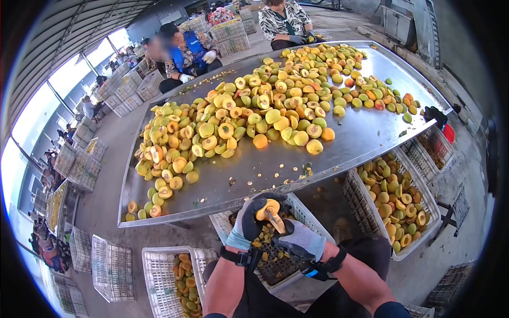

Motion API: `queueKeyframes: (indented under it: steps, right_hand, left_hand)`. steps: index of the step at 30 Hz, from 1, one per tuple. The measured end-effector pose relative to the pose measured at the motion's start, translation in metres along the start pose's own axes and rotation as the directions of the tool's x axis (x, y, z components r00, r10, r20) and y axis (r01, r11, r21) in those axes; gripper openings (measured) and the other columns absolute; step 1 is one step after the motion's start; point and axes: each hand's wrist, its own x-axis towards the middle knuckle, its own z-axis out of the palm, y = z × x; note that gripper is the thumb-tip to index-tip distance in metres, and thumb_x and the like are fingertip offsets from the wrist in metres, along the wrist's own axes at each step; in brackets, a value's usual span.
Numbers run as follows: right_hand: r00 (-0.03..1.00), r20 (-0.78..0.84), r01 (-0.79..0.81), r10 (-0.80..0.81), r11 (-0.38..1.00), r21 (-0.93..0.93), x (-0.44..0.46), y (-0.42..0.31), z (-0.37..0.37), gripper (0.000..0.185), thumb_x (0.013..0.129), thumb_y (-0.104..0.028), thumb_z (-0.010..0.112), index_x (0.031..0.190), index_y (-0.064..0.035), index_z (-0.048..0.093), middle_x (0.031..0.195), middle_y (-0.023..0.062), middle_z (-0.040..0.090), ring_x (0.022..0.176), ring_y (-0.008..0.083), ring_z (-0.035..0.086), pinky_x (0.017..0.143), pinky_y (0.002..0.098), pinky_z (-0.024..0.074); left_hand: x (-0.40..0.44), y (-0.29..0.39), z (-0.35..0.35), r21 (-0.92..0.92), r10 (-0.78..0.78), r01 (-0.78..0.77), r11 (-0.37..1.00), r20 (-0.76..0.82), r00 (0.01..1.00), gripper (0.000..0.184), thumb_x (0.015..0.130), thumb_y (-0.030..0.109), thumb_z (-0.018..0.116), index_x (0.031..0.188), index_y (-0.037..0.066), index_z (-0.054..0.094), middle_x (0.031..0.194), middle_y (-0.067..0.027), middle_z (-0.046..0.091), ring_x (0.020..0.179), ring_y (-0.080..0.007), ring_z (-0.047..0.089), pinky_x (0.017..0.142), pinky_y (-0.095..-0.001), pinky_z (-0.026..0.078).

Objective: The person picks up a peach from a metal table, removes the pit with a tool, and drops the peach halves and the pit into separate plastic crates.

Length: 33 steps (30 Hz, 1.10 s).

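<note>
Below the table's near edge, my left hand, in a grey and dark work glove, is closed around a yellow peach. My right hand, gloved alike, is closed on a short tan tool whose tip meets the fruit; its exact kind is unclear. Under both hands stands a light plastic crate with scraps and fruit pieces in it. A large heap of yellow-green peaches, many cut open, lies on the metal table in front of me.
To the right stands a crate of halved peaches; another crate with fruit is at lower left. Two people sit across the table, one in a blue vest, one in a patterned top. Stacked crates line the left.
</note>
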Motion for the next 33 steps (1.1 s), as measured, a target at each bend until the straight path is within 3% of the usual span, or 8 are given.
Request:
queueKeyframes:
  steps: [3, 8, 14, 16, 19, 20, 21, 33]
  right_hand:
    - [0.98, 0.131, -0.183, 0.151, 0.942, 0.282, 0.001, 0.001, -0.001, 0.03, 0.088, -0.02, 0.07, 0.109, -0.0034, 0.057, 0.08, 0.0, 0.058, 0.066, 0.0077, 0.052, 0.056, 0.0265, 0.0439]
    - [0.988, -0.147, -0.015, -0.046, 0.921, -0.39, 0.015, 0.025, 0.014, 0.039, 0.079, -0.02, 0.065, 0.111, 0.0016, 0.057, 0.1, 0.024, 0.067, 0.099, 0.0408, 0.064, 0.084, 0.0428, 0.0507]
    - [0.979, -0.129, 0.089, -0.157, 0.902, -0.423, 0.02, 0.038, 0.02, 0.036, 0.081, -0.02, 0.066, 0.11, 0.0004, 0.057, 0.092, 0.0212, 0.067, 0.088, 0.0367, 0.066, 0.078, 0.0417, 0.0513]
    - [0.99, -0.076, 0.09, -0.116, 0.952, -0.292, 0.023, 0.027, 0.009, 0.034, 0.081, -0.019, 0.067, 0.109, -0.0002, 0.058, 0.088, 0.0178, 0.066, 0.081, 0.0312, 0.065, 0.073, 0.0393, 0.0511]
    - [1.0, 0.003, -0.008, 0.008, 0.997, -0.079, 0.019, 0.007, 0.009, 0.032, 0.081, -0.015, 0.068, 0.109, -0.0017, 0.058, 0.088, 0.0114, 0.065, 0.079, 0.0223, 0.062, 0.073, 0.0356, 0.0494]
    - [0.995, 0.024, -0.101, 0.101, 0.995, -0.01, 0.019, 0.003, 0.011, 0.033, 0.081, -0.012, 0.068, 0.111, -0.0026, 0.057, 0.092, 0.0084, 0.064, 0.084, 0.019, 0.059, 0.077, 0.0342, 0.0479]
    - [0.998, -0.067, -0.015, 0.012, 0.998, -0.057, 0.028, 0.026, 0.018, 0.034, 0.08, -0.012, 0.067, 0.112, -0.0021, 0.057, 0.094, 0.0109, 0.065, 0.087, 0.0227, 0.062, 0.08, 0.0359, 0.0487]
    - [0.982, -0.17, 0.001, -0.084, 0.899, -0.437, 0.025, 0.047, 0.035, 0.039, 0.079, -0.016, 0.066, 0.112, 0.0027, 0.054, 0.103, 0.0248, 0.066, 0.099, 0.0426, 0.063, 0.082, 0.0447, 0.0505]
  left_hand:
    - [0.008, -0.002, -0.004, -0.388, -0.19, 0.205, 0.899, 0.078, 0.979, 0.027, 0.095, 0.012, 0.052, 0.111, -0.005, 0.064, 0.106, -0.0152, 0.069, 0.095, -0.0229, 0.066, 0.086, -0.034, 0.052]
    - [0.005, 0.008, -0.015, 0.656, 0.059, -0.21, 0.725, 0.245, 0.968, 0.031, 0.077, 0.011, 0.073, 0.105, 0.0, 0.065, 0.094, -0.0121, 0.069, 0.085, -0.0213, 0.067, 0.075, -0.0329, 0.053]
    - [0.006, -0.018, -0.041, 0.348, 0.071, -0.206, 0.914, 0.363, 0.929, 0.04, 0.08, 0.013, 0.073, 0.115, -0.001, 0.061, 0.107, -0.015, 0.068, 0.091, -0.0244, 0.066, 0.078, -0.0355, 0.053]
    - [0.004, -0.013, -0.04, -0.289, -0.405, 0.441, 0.85, 0.179, 0.897, 0.04, 0.09, 0.017, 0.065, 0.125, -0.002, 0.056, 0.117, -0.0156, 0.065, 0.096, -0.0249, 0.066, 0.078, -0.0353, 0.054]
    - [-0.003, -0.031, -0.033, 0.415, 0.118, -0.143, 0.899, 0.085, 0.989, 0.034, 0.1, 0.022, 0.051, 0.124, -0.002, 0.054, 0.115, -0.0134, 0.065, 0.095, -0.0224, 0.066, 0.077, -0.0327, 0.054]
    - [-0.002, -0.035, -0.032, 0.776, 0.443, -0.436, 0.456, 0.227, 0.867, 0.032, 0.102, 0.023, 0.048, 0.121, -0.002, 0.056, 0.111, -0.0124, 0.065, 0.094, -0.0199, 0.066, 0.076, -0.0316, 0.054]
    - [0.001, -0.061, -0.039, 0.372, 0.006, -0.02, 0.928, 0.038, 0.999, 0.028, 0.097, 0.019, 0.056, 0.115, -0.002, 0.058, 0.103, -0.0108, 0.065, 0.09, -0.0184, 0.065, 0.078, -0.0323, 0.054]
    - [-0.01, -0.009, -0.031, 0.484, 0.055, -0.156, 0.861, 0.216, 0.975, 0.035, 0.079, 0.01, 0.074, 0.111, 0.002, 0.062, 0.096, -0.0143, 0.068, 0.087, -0.0271, 0.067, 0.079, -0.0358, 0.053]
